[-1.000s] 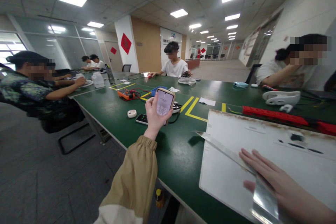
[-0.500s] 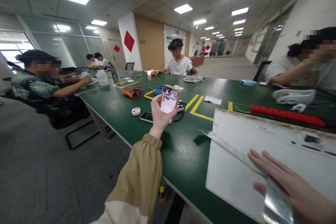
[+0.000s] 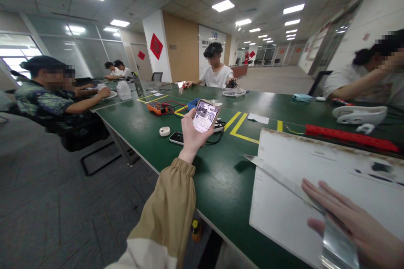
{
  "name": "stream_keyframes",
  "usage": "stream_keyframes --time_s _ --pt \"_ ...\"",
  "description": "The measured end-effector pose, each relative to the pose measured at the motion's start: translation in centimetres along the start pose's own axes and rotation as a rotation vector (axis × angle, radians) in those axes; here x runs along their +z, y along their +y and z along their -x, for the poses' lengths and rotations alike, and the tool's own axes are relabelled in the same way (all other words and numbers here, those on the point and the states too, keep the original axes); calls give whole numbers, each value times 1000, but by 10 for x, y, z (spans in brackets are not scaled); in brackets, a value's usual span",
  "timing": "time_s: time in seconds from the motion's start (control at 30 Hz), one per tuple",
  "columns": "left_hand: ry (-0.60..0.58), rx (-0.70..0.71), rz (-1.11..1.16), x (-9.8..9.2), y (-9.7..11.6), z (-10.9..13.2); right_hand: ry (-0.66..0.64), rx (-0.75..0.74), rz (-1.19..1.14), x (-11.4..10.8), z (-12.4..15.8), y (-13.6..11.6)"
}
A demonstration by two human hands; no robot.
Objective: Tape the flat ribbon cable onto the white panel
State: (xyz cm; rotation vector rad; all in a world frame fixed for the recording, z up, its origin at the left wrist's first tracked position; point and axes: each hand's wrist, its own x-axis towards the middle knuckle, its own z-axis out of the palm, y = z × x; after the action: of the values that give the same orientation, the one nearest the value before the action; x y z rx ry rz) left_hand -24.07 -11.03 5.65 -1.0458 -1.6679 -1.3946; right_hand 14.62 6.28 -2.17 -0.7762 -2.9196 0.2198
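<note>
My left hand [image 3: 192,134] is wrapped round a phone [image 3: 205,116] with a lit screen, held up over the green table [image 3: 221,176]. At the right, my right hand [image 3: 344,214] has its fingers stretched out and rests on a clear, shiny strip [image 3: 280,180]. Part of that strip lies between the thumb and the fingers. Under it is a large white panel [image 3: 284,214] with a brownish upper edge and a dark logo. Whether the right hand grips the strip or only presses on it is not clear.
Beyond the phone sit an orange multimeter [image 3: 157,108] and a blue tray [image 3: 194,104]. A white case [image 3: 164,131] and a black device [image 3: 176,137] lie left of my hand. A red strip [image 3: 350,138] borders the panel. Other people sit around the table.
The phone tilts a little differently in my left hand. The whole view has shifted slightly; my right hand keeps its place on the strip.
</note>
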Motion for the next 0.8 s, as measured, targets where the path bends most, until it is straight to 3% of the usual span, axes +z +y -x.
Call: stream_keyframes --time_s 0.3,0.57,0.8 --pt "-280 -308 -404 -2 -26 -1 -72 107 -38 -36 3 -45" --pt "-476 -460 -641 -1 -36 0 -114 101 -72 -42 5 -52" --pt "-568 -540 -674 -1 -42 1 -145 57 -55 -47 6 -56"
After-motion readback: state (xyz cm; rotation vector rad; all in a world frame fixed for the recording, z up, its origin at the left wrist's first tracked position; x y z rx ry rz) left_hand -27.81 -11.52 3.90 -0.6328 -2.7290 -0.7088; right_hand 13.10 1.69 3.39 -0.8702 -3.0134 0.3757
